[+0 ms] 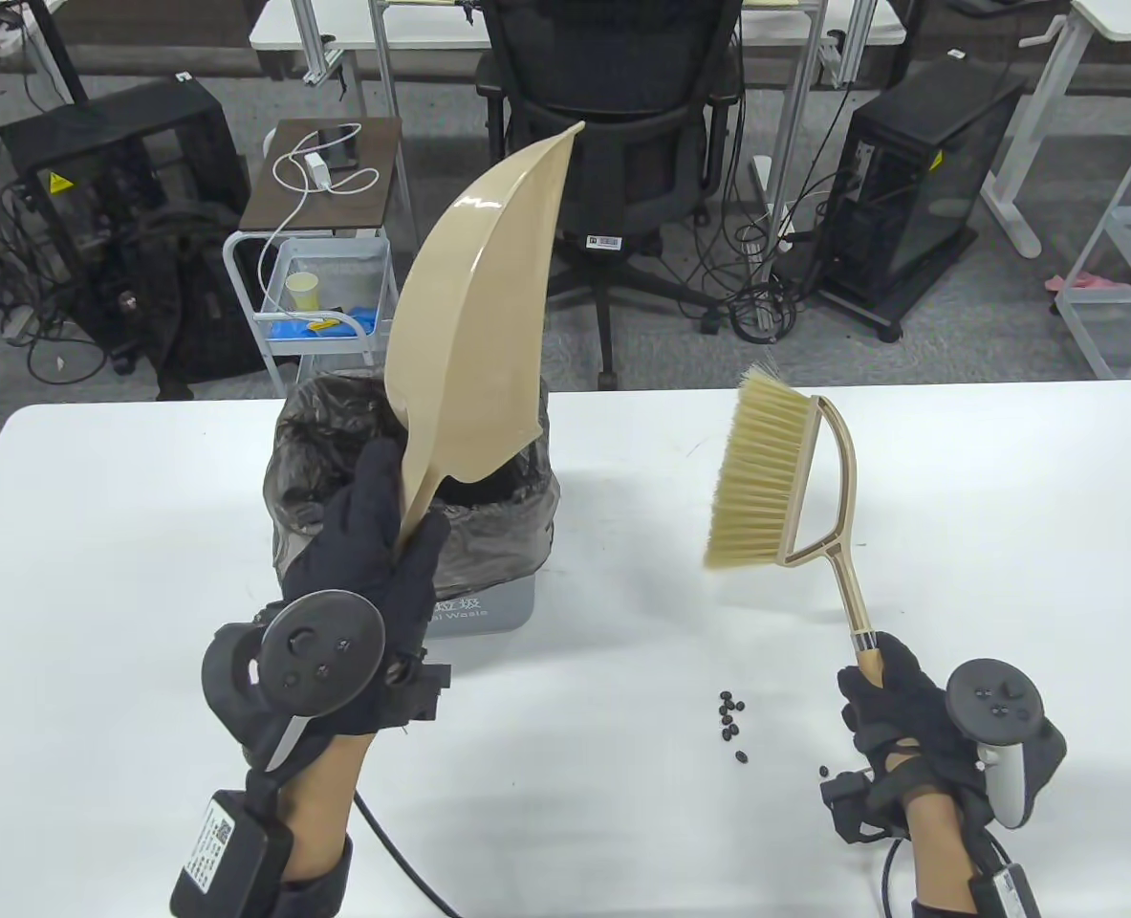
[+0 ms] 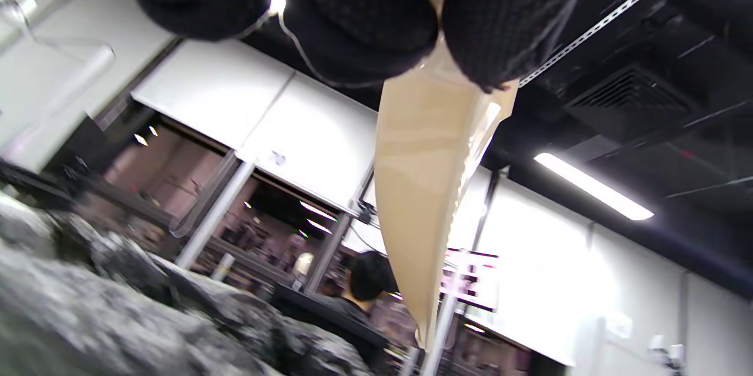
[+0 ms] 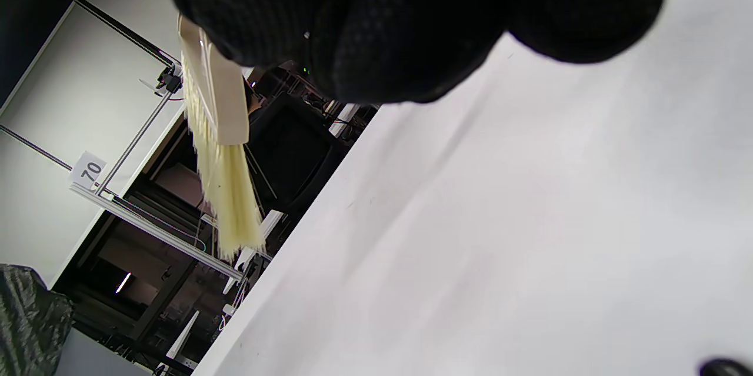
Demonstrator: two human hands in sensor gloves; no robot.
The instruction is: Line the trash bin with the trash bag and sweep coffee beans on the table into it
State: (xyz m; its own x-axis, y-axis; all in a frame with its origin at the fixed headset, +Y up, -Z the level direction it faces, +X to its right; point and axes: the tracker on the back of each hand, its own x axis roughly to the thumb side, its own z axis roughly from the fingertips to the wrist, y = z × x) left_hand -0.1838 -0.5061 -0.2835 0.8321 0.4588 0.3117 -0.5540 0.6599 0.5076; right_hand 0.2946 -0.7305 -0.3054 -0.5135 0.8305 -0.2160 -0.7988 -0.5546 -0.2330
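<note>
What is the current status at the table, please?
Left hand grips dustpan, raised over lined bin. Right hand grips brush, lifted. Coffee beans still on table. Nothing in the way.

Office-cum-lab workspace: white height-adjustable desks, a black mesh swivel chair, open computer towers amid tangled floor cables, a small trolley with a paper cup, grey carpet, aluminium framing and strip ceiling lights.
</note>
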